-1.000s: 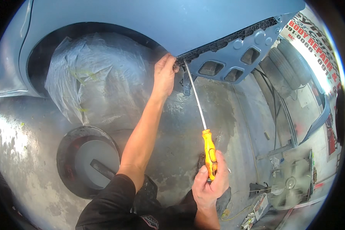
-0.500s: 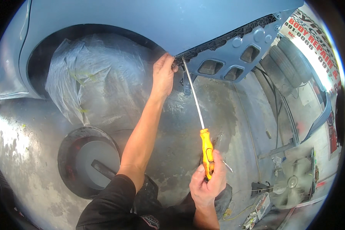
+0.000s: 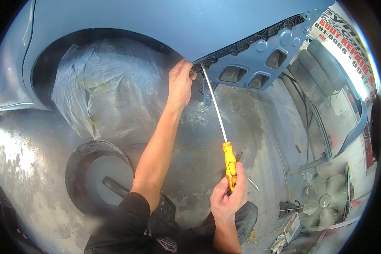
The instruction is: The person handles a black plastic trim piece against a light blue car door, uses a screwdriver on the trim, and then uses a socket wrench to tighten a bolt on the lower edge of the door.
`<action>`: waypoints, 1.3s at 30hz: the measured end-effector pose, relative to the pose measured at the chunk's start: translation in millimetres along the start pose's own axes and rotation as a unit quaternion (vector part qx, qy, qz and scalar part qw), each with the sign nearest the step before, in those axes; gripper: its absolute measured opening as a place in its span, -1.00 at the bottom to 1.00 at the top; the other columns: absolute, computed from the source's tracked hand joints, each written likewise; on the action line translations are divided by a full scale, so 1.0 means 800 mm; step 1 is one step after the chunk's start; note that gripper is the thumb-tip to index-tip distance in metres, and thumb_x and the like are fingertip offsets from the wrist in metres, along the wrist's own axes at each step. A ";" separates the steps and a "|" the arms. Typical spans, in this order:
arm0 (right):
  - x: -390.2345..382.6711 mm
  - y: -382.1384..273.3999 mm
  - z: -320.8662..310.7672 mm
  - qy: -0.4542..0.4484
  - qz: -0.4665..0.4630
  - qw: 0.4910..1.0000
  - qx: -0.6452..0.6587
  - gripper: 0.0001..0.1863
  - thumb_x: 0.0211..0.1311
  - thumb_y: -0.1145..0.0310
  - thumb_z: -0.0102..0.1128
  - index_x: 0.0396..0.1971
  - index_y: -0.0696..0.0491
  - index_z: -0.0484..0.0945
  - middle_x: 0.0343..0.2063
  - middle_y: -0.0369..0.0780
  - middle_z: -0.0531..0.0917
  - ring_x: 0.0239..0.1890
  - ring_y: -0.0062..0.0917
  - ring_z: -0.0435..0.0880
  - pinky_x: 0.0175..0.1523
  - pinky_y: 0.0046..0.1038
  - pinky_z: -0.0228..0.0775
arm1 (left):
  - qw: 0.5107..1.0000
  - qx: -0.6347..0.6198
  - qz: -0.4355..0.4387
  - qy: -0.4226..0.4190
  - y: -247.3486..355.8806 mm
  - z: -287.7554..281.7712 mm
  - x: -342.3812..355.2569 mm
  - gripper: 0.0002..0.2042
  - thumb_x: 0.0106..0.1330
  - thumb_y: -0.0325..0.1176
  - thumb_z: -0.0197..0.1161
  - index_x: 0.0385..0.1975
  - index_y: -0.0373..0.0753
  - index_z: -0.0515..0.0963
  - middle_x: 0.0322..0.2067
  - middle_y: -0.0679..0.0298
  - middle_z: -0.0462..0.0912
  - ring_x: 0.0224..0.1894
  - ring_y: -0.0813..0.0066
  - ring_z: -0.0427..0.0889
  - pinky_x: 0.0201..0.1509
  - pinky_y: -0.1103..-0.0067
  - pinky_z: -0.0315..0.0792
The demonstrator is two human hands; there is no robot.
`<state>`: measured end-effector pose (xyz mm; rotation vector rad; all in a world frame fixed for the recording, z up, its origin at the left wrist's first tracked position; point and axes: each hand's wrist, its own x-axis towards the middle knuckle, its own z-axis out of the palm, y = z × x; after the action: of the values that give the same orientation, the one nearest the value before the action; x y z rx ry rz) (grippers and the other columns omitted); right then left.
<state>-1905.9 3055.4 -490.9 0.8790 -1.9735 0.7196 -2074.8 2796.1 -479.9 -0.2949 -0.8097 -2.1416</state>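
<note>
A blue-grey car body panel point(image 3: 152, 19) spans the top, with a black plastic bracket strip point(image 3: 249, 40) along its slanting lower right edge. At the strip's lower left end, beside the wheel arch, my left hand point(image 3: 181, 84) is closed, its fingertips pinching the bracket's end. My right hand point(image 3: 228, 201), lower down, is wrapped round the yellow handle of a long screwdriver point(image 3: 230, 163). The shaft runs up to the bracket, its tip meeting the strip just right of my left fingers. A thin metal piece point(image 3: 253, 183) sticks out beside my right hand; its other end is hidden.
Plastic sheeting point(image 3: 110, 89) covers the wheel. A round dark tub point(image 3: 74, 178) stands on the wet concrete floor at left. To the right are stacked tyres point(image 3: 315, 70), a blue curved trim panel point(image 3: 355, 131), a fan point(image 3: 324, 201) and a cable point(image 3: 277, 135).
My right hand and the screwdriver handle have shifted slightly up and to the right. The tip stays at the bracket, and my left hand keeps its place.
</note>
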 end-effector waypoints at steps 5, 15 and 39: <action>-0.003 0.007 -0.004 -0.026 0.043 0.999 0.003 -0.53 0.19 0.60 0.10 0.14 0.35 0.39 -0.30 -0.02 0.56 -0.44 -0.29 0.51 -0.41 -0.36 0.37 | 1.000 0.001 -0.006 0.009 0.003 0.005 -0.002 -0.85 0.41 -0.42 0.05 -0.24 -0.29 0.57 -0.32 0.43 0.53 -0.38 0.73 0.30 -0.31 0.68 0.22; -0.002 -0.005 -0.016 -0.098 0.051 0.994 -0.008 -0.47 0.21 0.54 0.15 0.19 0.34 0.35 -0.32 -0.03 0.57 -0.47 -0.29 0.55 -0.40 -0.38 0.44 | 0.999 0.008 -0.022 0.034 0.008 0.015 -0.005 -0.84 0.41 -0.40 0.05 -0.23 -0.27 0.58 -0.30 0.46 0.55 -0.35 0.75 0.31 -0.30 0.68 0.20; 0.002 -0.052 -0.008 -0.127 0.156 0.972 0.124 -0.51 0.27 0.40 0.25 0.12 0.32 0.37 -0.40 -0.08 0.60 -0.50 -0.32 0.64 -0.35 -0.43 0.54 | 0.990 -0.107 -0.089 0.002 0.011 0.006 0.000 -0.92 0.40 -0.46 0.08 -0.31 -0.22 0.53 -0.32 0.39 0.55 -0.31 0.66 0.38 -0.28 0.61 0.25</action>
<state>-1871.0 3035.2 -480.3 0.8476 -2.3156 1.0993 -2068.4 2794.9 -472.0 -0.3379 -0.6236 -2.4017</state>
